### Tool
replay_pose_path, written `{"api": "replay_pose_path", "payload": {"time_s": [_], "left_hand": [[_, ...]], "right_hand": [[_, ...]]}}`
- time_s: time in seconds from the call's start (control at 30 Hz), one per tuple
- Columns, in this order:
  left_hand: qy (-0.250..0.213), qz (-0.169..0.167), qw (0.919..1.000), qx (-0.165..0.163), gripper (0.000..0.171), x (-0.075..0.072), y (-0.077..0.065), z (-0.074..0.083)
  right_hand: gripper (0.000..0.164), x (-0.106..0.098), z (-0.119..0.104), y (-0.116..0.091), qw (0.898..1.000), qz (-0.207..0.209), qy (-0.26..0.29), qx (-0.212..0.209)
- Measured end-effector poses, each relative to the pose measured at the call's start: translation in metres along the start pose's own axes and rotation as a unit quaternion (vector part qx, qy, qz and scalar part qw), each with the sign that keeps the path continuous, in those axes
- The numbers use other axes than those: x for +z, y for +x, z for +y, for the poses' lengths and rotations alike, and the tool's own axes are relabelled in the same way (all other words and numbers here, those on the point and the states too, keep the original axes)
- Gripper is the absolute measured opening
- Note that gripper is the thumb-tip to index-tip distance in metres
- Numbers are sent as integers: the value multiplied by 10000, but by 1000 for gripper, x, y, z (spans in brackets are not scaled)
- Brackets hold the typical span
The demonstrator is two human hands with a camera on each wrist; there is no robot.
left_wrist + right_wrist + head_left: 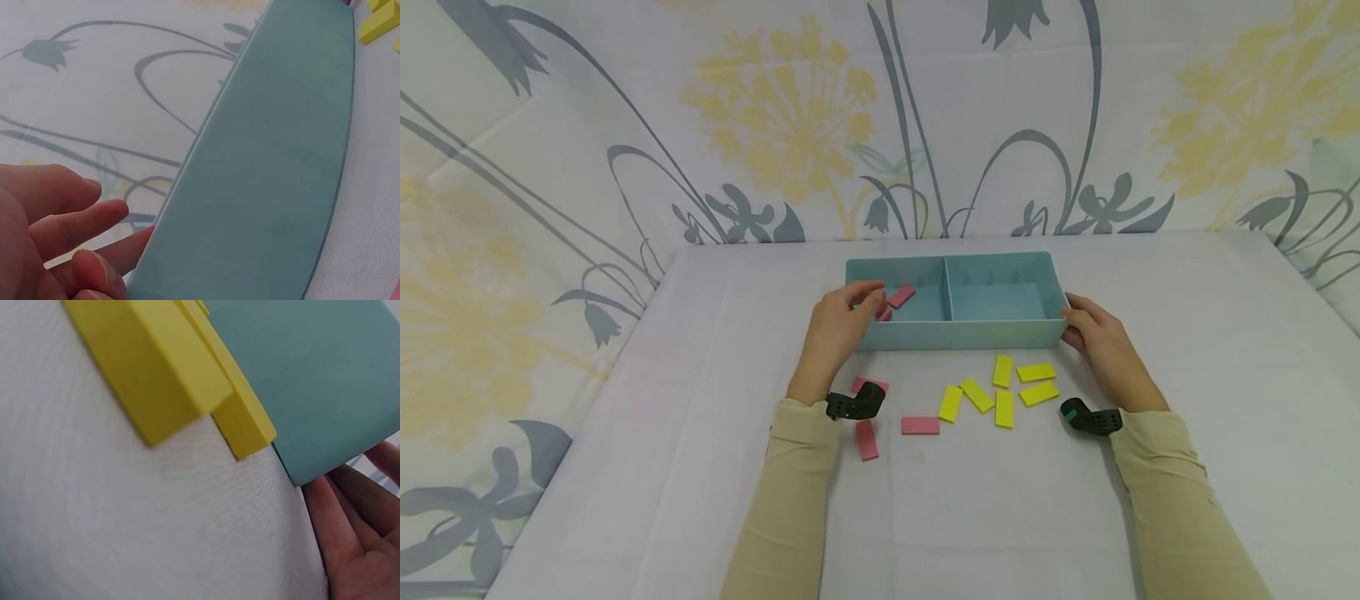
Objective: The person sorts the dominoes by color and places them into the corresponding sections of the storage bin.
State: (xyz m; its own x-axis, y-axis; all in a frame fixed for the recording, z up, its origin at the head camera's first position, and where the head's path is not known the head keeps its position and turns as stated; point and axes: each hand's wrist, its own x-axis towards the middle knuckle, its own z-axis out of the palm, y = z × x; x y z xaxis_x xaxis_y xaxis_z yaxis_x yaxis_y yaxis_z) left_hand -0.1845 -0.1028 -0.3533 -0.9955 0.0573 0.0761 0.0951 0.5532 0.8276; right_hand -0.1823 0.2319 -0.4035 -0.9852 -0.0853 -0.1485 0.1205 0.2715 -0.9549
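A light blue box [958, 335] with two compartments stands on the table. My left hand [842, 323] is over its left compartment, fingers spread and loosely bent. Pink blocks lie in that compartment; one pink block [901, 297] shows plainly, others [884, 313] are partly hidden by the fingertips. In the left wrist view, nothing shows between the left hand's fingers [81, 228], which are beside the box's long wall [250, 162]. At the box's right end, my right hand [1101, 346] rests against the wall with fairly straight fingers [331, 519].
Several yellow blocks [976, 395] lie on the table in front of the box. Further left are pink blocks [920, 426], one partly behind the left wrist camera [857, 403]. A flower-patterned cloth [925, 125] hangs behind the table.
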Motion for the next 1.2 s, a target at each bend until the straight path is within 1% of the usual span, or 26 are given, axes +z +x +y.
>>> {"api": "replay_pose_path", "payload": {"time_s": [0.13, 0.27, 0.47, 0.6, 0.7, 0.8, 0.93, 1.1, 1.2], "left_hand": [[-85, -12, 10000, 19, 35, -1, -1, 0], [-94, -9, 10000, 28, 34, -1, -1, 1], [-43, 33, 9999, 131, 33, -1, 0, 2], [-152, -39, 9998, 136, 31, -1, 1, 2], [-267, -70, 9995, 118, 28, 0, 2, 3], [-352, -56, 9993, 58, 25, 2, 0, 2], [-431, -80, 9990, -77, 27, 3, -3, 1], [-350, -198, 9991, -132, 33, -1, -4, 1], [-145, -261, 9995, -79, 36, -4, -3, 3]], "right_hand": [[65, 0, -1, 0, 10000, -36, 9, 32], [63, -1, -2, 0, 10000, -42, 24, 6], [64, -1, -3, 2, 10000, 12, -14, -74], [65, -3, -4, 2, 9999, 6, -12, -117], [66, -5, -2, 0, 9999, -11, -62, -139], [68, -6, 0, -1, 9999, -62, -46, -68], [70, -7, 3, -3, 9999, -134, 43, 59], [68, -5, 2, -2, 9996, -227, 164, 72], [67, -3, -1, 0, 9985, -325, 430, -5]]}}
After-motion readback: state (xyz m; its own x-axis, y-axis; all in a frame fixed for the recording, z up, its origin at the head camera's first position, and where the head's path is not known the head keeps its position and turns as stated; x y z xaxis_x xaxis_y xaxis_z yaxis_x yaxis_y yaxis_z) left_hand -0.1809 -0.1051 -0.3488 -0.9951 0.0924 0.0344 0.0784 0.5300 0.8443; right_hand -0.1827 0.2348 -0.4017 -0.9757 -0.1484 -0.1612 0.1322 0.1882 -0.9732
